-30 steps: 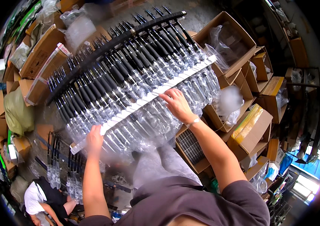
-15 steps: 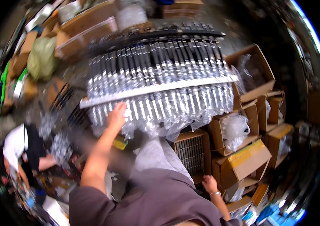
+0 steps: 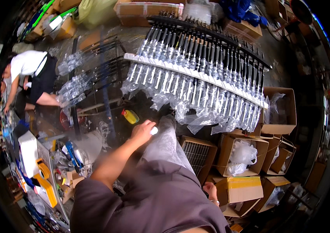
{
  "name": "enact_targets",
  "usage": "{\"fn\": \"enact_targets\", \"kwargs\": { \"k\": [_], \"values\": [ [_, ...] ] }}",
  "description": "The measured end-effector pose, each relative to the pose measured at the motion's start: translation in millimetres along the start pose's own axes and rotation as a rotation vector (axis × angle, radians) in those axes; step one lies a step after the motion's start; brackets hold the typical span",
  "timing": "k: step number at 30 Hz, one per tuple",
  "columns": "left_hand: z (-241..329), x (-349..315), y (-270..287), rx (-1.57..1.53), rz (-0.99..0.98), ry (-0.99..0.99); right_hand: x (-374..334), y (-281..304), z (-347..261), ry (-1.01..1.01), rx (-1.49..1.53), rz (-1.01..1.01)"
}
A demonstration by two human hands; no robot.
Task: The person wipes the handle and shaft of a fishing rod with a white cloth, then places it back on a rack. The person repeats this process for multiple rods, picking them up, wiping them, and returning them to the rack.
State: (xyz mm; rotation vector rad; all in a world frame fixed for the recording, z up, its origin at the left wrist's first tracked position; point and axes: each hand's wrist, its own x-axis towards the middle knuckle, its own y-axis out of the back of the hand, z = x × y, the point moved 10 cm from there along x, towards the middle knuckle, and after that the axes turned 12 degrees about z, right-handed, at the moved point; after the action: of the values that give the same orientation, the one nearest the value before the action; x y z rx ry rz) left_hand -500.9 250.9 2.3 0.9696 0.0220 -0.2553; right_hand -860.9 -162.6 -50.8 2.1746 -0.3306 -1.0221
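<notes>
My left hand (image 3: 142,133) is closed round a small white object (image 3: 154,130), whose kind I cannot make out. It is in front of my body, just below a rack of long dark rods. Clear plastic wraps (image 3: 168,83) hang round the lower parts of these rods. A white slotted bar (image 3: 196,73) runs across them, apart from my hand. Beyond it, a dark bar (image 3: 211,33) crosses the upper ends. My right hand (image 3: 210,190) hangs low at my right side, fingers curled with nothing visible in them, beside a cardboard box (image 3: 246,190) with yellow tape.
A yellow bottle with a red top (image 3: 130,116) is on the floor. At right stand open cartons; one carton (image 3: 196,157) holds rows of grey parts, another a white plastic bag (image 3: 242,152). Wrapped rods (image 3: 75,87) lie on a left stand. A person (image 3: 32,73) bends at far left.
My left hand has come away from the white bar, back toward my body, with a small white object showing in it. The view has turned left; my right hand stays at my side.
</notes>
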Motion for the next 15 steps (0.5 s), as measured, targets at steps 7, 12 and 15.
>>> {"fn": "enact_targets", "kwargs": {
  "k": [7, 12, 15],
  "values": [
    [-74.4, -64.0, 4.1, 0.032, -0.028, 0.276, 50.5, 31.8, -18.6, 0.058, 0.048, 0.059],
    [-115.8, -85.1, -5.3, 0.034, -0.095, 0.416, 48.9, 7.5, -44.6, 0.099, 0.007, -0.069],
    [-144.1, -99.0, -4.8, -0.003, -0.090, 0.515, 55.3, -7.0, -42.7, 0.001, 0.064, -0.137]
  ]
}}
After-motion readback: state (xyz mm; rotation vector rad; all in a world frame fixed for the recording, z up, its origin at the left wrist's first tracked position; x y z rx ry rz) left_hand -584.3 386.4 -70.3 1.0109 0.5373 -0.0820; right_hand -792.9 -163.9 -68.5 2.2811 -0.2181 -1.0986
